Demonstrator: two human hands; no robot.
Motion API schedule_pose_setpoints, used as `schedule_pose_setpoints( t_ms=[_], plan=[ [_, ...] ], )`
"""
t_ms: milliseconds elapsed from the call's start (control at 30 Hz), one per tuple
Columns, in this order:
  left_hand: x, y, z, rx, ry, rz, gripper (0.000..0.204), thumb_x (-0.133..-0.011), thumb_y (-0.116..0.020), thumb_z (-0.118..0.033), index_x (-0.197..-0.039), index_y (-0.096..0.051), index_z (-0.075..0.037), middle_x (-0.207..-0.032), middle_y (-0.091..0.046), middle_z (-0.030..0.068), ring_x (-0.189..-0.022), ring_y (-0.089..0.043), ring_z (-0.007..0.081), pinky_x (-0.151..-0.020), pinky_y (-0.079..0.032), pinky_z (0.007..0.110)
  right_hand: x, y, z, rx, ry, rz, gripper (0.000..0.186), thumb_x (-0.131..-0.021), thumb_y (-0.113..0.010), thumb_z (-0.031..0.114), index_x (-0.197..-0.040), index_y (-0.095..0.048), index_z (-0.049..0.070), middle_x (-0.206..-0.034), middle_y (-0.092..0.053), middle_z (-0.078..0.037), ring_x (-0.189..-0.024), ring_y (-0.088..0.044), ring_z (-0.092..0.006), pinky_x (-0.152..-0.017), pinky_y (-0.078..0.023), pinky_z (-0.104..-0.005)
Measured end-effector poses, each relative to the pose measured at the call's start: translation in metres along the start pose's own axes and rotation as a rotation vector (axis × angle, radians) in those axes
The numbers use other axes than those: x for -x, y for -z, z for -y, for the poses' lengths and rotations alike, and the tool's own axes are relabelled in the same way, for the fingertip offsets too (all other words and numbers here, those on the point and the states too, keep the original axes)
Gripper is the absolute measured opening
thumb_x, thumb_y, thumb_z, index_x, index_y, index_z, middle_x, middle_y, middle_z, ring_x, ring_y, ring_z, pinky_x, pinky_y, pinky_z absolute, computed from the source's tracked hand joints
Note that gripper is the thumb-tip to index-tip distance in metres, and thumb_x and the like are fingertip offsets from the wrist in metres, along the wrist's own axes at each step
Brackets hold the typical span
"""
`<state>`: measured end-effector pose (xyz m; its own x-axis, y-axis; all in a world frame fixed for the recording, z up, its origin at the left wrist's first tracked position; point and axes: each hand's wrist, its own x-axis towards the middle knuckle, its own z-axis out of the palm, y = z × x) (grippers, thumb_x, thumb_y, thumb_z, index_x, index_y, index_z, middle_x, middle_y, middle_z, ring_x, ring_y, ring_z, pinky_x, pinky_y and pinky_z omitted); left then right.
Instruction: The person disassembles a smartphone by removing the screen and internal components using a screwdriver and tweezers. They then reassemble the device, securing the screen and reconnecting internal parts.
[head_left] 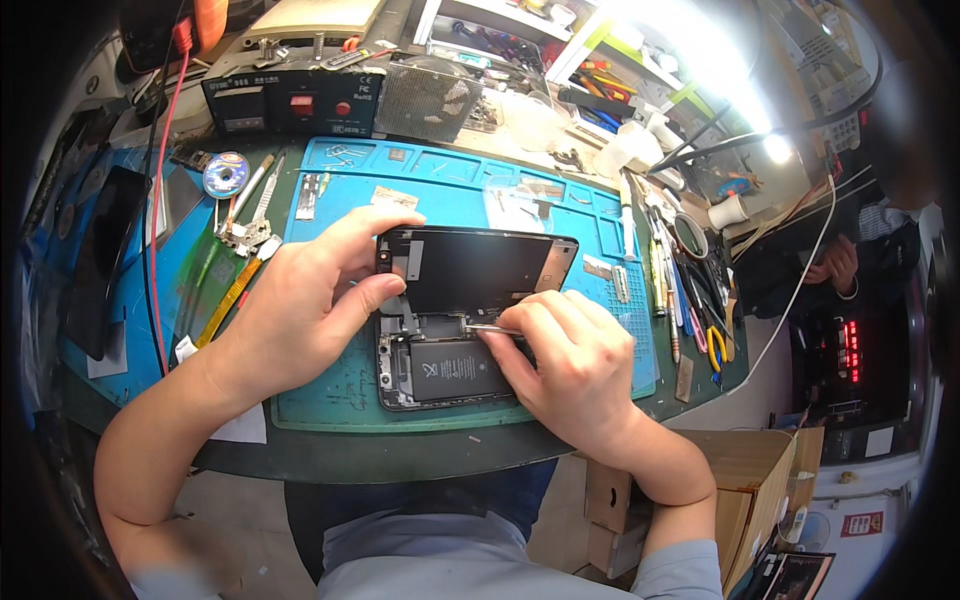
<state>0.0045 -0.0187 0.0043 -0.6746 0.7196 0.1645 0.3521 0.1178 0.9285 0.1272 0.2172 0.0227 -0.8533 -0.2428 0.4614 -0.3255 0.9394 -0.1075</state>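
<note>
An opened smartphone lies on a blue-green work mat (320,395) in front of me. Its screen panel (475,270) is tilted up at the far side, with the dark inner face toward me. My left hand (285,295) pinches the panel's left end between thumb and fingers. In the nearer phone body, the black battery (455,370) shows beside metal parts and boards. My right hand (575,365) grips thin metal tweezers (488,328), whose tip reaches into the body just above the battery. The tip's exact contact is too small to make out.
A solder reel (226,174) and hand tools lie left of the mat. Pliers (716,345), screwdrivers and tweezers crowd its right side. A black box with red switches (300,104) stands behind. At the far right is another person's hand (838,264). A cardboard box (735,490) stands below the table edge.
</note>
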Motion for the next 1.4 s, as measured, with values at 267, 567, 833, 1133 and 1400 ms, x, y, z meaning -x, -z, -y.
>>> schedule_pose_setpoints(
  t_ms=[267,567,833,1133,1400],
  plan=[
    [0.000,-0.001,0.000,0.019,-0.008,-0.013,0.046,-0.102,-0.060,0.005,-0.146,-0.051,-0.004,-0.109,-0.072,0.0085,-0.103,-0.069,0.0119,-0.092,-0.055,0.028,0.001,-0.004,-0.001,-0.027,0.018,-0.015,0.021,-0.079,-0.086,0.008,-0.083,-0.066,0.006,-0.080,-0.068,-0.006,-0.072,-0.067,-0.0258,-0.064,-0.053,-0.0363],
    [0.001,0.001,-0.002,0.001,-0.002,-0.008,0.046,-0.102,-0.060,0.006,-0.146,-0.051,-0.005,-0.108,-0.072,0.0081,-0.102,-0.068,0.0111,-0.090,-0.054,0.028,0.002,0.003,0.005,-0.088,0.013,-0.033,0.018,-0.078,-0.085,0.007,-0.087,-0.069,0.006,-0.082,-0.069,-0.006,-0.071,-0.067,-0.0253,-0.063,-0.052,-0.0358],
    [0.000,-0.001,0.006,-0.006,-0.029,-0.043,0.049,-0.100,-0.063,0.005,-0.147,-0.053,-0.003,-0.100,-0.069,0.0100,-0.088,-0.066,0.0131,-0.083,-0.055,0.029,-0.012,-0.009,0.013,-0.079,0.162,-0.005,0.018,-0.078,-0.083,0.008,-0.092,-0.071,0.007,-0.087,-0.067,-0.005,-0.072,-0.064,-0.0227,-0.062,-0.048,-0.0351],
    [-0.001,0.000,-0.001,0.074,0.038,0.009,0.050,-0.103,-0.061,0.005,-0.150,-0.050,-0.003,-0.113,-0.069,0.0068,-0.104,-0.063,0.0086,-0.093,-0.051,0.026,-0.015,-0.018,0.015,-0.016,0.124,-0.053,0.015,-0.079,-0.080,0.008,-0.090,-0.071,0.007,-0.085,-0.065,-0.003,-0.070,-0.062,-0.0219,-0.061,-0.047,-0.0351],
    [-0.001,-0.004,0.000,0.035,-0.042,-0.024,0.048,-0.104,-0.061,0.003,-0.150,-0.050,-0.003,-0.114,-0.070,0.0072,-0.105,-0.064,0.0090,-0.094,-0.051,0.026,-0.012,-0.017,0.019,-0.016,0.095,-0.011,0.014,-0.078,-0.081,0.011,-0.086,-0.070,0.008,-0.082,-0.063,-0.002,-0.068,-0.061,-0.0201,-0.060,-0.046,-0.0338]
  ],
)
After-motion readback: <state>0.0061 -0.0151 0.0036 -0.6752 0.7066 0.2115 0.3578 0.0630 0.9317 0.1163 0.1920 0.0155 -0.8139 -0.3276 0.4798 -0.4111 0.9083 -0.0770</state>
